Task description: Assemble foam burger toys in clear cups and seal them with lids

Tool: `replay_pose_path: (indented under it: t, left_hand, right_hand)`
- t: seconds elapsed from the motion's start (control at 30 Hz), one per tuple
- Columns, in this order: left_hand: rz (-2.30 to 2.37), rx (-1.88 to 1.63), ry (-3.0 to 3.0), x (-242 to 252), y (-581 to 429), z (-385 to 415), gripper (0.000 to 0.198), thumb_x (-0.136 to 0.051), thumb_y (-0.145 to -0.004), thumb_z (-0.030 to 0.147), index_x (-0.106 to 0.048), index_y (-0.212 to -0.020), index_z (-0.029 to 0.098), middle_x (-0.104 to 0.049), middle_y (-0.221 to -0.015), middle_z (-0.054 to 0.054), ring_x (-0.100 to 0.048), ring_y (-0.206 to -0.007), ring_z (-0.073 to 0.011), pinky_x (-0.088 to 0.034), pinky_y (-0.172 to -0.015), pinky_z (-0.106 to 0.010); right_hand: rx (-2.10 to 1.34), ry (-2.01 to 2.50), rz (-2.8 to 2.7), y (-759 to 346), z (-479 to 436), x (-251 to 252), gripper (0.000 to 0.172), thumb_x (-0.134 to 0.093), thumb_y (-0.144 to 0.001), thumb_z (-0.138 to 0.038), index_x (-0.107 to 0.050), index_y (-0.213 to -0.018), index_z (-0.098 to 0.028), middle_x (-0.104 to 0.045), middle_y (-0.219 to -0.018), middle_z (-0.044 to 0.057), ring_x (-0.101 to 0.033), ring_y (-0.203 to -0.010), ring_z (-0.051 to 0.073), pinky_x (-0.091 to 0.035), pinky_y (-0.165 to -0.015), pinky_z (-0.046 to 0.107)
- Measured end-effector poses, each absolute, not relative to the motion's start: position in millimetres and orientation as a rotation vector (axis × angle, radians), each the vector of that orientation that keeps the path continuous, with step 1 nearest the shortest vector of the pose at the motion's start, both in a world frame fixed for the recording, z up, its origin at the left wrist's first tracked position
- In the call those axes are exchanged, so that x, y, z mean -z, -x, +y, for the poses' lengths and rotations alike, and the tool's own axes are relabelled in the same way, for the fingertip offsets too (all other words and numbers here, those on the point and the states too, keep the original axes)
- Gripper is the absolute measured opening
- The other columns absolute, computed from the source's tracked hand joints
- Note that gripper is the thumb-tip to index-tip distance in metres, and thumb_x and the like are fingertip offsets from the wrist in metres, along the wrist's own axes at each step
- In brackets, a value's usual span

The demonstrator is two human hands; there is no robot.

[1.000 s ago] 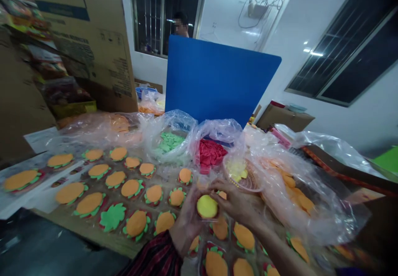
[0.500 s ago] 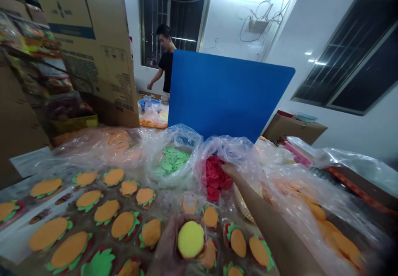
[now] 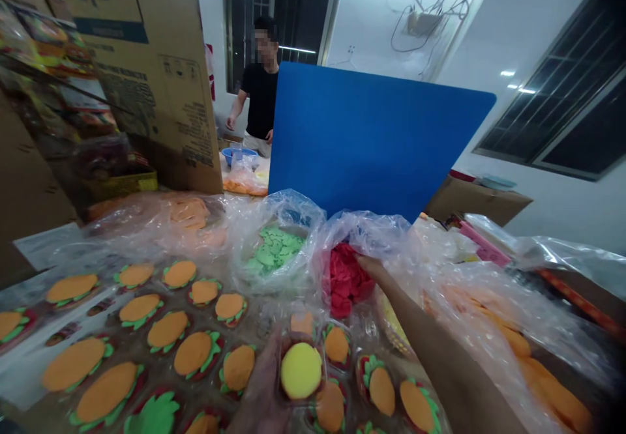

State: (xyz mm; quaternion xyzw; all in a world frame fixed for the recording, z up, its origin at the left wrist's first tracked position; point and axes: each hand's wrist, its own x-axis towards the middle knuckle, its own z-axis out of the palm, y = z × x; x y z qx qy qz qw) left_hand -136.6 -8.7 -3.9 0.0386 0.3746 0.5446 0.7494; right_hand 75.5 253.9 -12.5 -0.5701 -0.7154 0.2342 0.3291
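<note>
My left grip (image 3: 261, 382) is closed around the left side of a small clear tray (image 3: 293, 402), and the yellow disc (image 3: 301, 371) lies in it, just to the right of that grip. My right grip (image 3: 368, 268) is ahead and to the right, fingertips among the red pieces (image 3: 345, 284); they are hidden there, so I cannot tell whether they pinch any.

Beneath both grips spreads the brown table (image 3: 203, 313). To the left of my left grip, and also just right of the tray, orange-topped burger shapes (image 3: 195, 354) stand in rows; a green leafy piece (image 3: 154, 414) lies to its near left. Beyond my right grip rises a blue panel (image 3: 372, 141), with a person in a black top (image 3: 259, 108) past its left edge. A tall carton (image 3: 171, 115) stands far to the left, before barred windows.

The red pieces fill a clear bag (image 3: 381, 232) around my right fingers. Left of it, another bag (image 3: 291, 204) holds green pieces (image 3: 278, 246). A basket (image 3: 398, 343), partly hidden by my right forearm, holds something yellow; right of that forearm, orange pieces (image 3: 513, 339) lie in loose plastic.
</note>
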Motion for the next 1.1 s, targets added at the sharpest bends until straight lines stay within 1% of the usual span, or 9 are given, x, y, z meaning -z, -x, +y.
replay_pose_path:
  t: [0.07,0.13,0.27,0.37,0.47,0.63,0.73,0.93,1.1]
  left_hand:
    - [0.826,-1.206,-0.095,3,135,-9,0.044,-0.063,-0.064,0.059,-0.066,-0.071,0.015,-0.065,-0.062,-0.006,-0.059,-0.057,-0.0187,-0.046,-0.055,-0.031]
    - [0.805,-1.227,-0.114,4,134,-8,0.044,-0.066,-0.061,0.057,-0.066,-0.072,0.014,-0.064,-0.062,-0.006,-0.059,-0.057,-0.0189,-0.046,-0.054,-0.030]
    - [0.768,-1.203,-0.151,4,131,-8,0.042,-0.069,-0.059,0.053,-0.064,-0.070,0.013,-0.064,-0.064,-0.006,-0.060,-0.058,-0.0199,-0.046,-0.054,-0.031]
    - [0.763,-1.245,-0.146,2,130,-10,0.037,-0.068,-0.063,0.050,-0.062,-0.070,0.014,-0.062,-0.062,-0.004,-0.057,-0.055,-0.0167,-0.045,-0.053,-0.029]
    - [0.730,-1.269,-0.116,3,130,-11,0.037,-0.062,-0.070,0.051,-0.061,-0.075,0.015,-0.062,-0.064,-0.005,-0.059,-0.059,-0.0174,-0.045,-0.055,-0.029]
    - [0.583,-1.334,0.005,8,135,-10,0.037,-0.054,-0.078,0.050,-0.060,-0.083,0.014,-0.065,-0.070,-0.007,-0.060,-0.064,-0.0188,-0.048,-0.066,-0.034]
    - [0.466,-1.373,0.047,5,140,-12,0.039,-0.050,-0.080,0.051,-0.061,-0.085,0.013,-0.067,-0.073,-0.008,-0.062,-0.069,-0.0198,-0.048,-0.071,-0.035]
    - [0.392,-1.396,0.045,1,155,-23,0.042,-0.047,-0.082,0.051,-0.062,-0.082,0.012,-0.066,-0.070,-0.007,-0.064,-0.073,-0.0209,-0.048,-0.075,-0.036]
    - [0.389,-1.377,0.041,6,169,-28,0.042,-0.050,-0.080,0.051,-0.063,-0.086,0.012,-0.069,-0.079,-0.009,-0.064,-0.077,-0.0219,-0.048,-0.074,-0.036]
  right_hand:
    - [-0.623,1.499,-1.758,-78,245,7,0.033,-0.057,-0.071,-0.038,-0.063,-0.099,-0.022,-0.063,-0.113,0.007,-0.042,-0.123,0.028,-0.027,-0.105,0.048]
    - [-0.661,1.476,-1.671,-79,234,1,0.037,-0.058,-0.069,-0.040,-0.062,-0.101,-0.022,-0.063,-0.111,0.007,-0.045,-0.120,0.027,-0.034,-0.101,0.045]
    - [-0.831,1.423,-1.577,-76,208,-14,0.029,-0.061,-0.062,-0.041,-0.061,-0.082,-0.020,-0.068,-0.082,0.008,-0.061,-0.087,0.026,-0.050,-0.072,0.038]
    - [-1.032,1.371,-1.586,-65,180,-27,0.027,-0.066,-0.055,-0.040,-0.053,-0.066,-0.019,-0.058,-0.056,0.001,-0.056,-0.054,0.017,-0.044,-0.050,0.029]
    - [-1.256,1.294,-1.638,-43,145,-41,0.033,-0.072,-0.051,-0.038,-0.050,-0.067,-0.018,-0.051,-0.051,-0.005,-0.045,-0.043,0.009,-0.034,-0.043,0.021]
    - [-1.709,1.051,-1.826,2,86,-60,0.033,-0.073,-0.060,-0.036,-0.049,-0.075,-0.018,-0.052,-0.057,-0.007,-0.043,-0.047,0.006,-0.028,-0.045,0.018]
    - [-1.820,0.990,-2.027,27,63,-61,0.028,-0.068,-0.065,-0.034,-0.049,-0.076,-0.017,-0.052,-0.058,-0.006,-0.044,-0.048,0.007,-0.030,-0.047,0.018]
    - [-1.354,0.853,-2.405,52,45,-66,0.016,-0.058,-0.072,-0.018,-0.049,-0.085,-0.019,-0.054,-0.070,-0.004,-0.050,-0.060,0.010,-0.038,-0.054,0.020]
    - [-1.165,0.632,-2.761,53,40,-82,0.013,-0.059,-0.071,-0.011,-0.059,-0.082,-0.018,-0.058,-0.096,0.003,-0.056,-0.080,0.014,-0.045,-0.066,0.024]
